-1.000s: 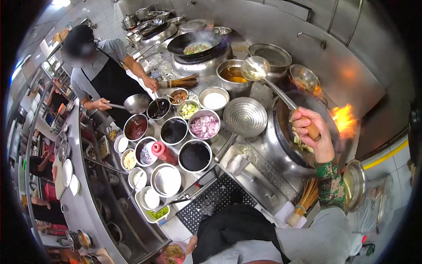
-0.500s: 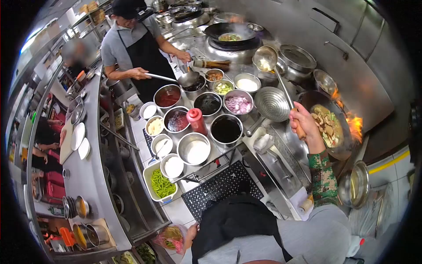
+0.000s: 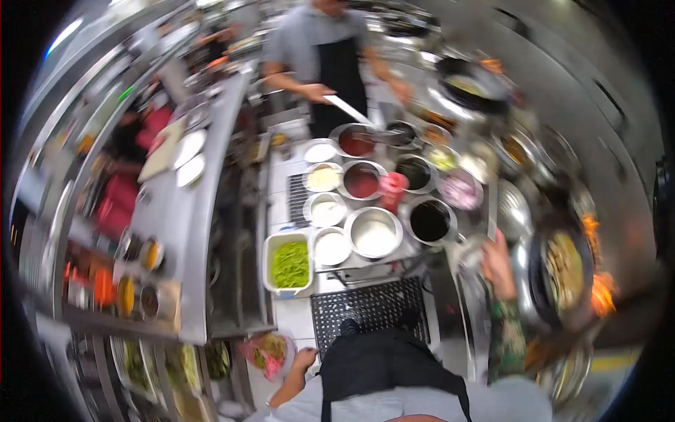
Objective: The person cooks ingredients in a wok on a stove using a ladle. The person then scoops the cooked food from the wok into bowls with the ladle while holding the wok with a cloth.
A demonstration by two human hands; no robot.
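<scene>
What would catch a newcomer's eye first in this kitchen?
Probably the orange flames at the far right, beside the wok of food. Next, perhaps, the red bottle among the crowded pots in the middle, and the bright green vegetables in a white tub at their lower left. Near the wok, the right grip holds a blurred ladle.

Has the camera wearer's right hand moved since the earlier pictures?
Yes. Against the wok, the right hand has shifted left, from overlapping it in view to clear of it.

steel wall (image 3: 580, 91) right, black mat (image 3: 369, 306) on white tiles (image 3: 292, 316)
</scene>
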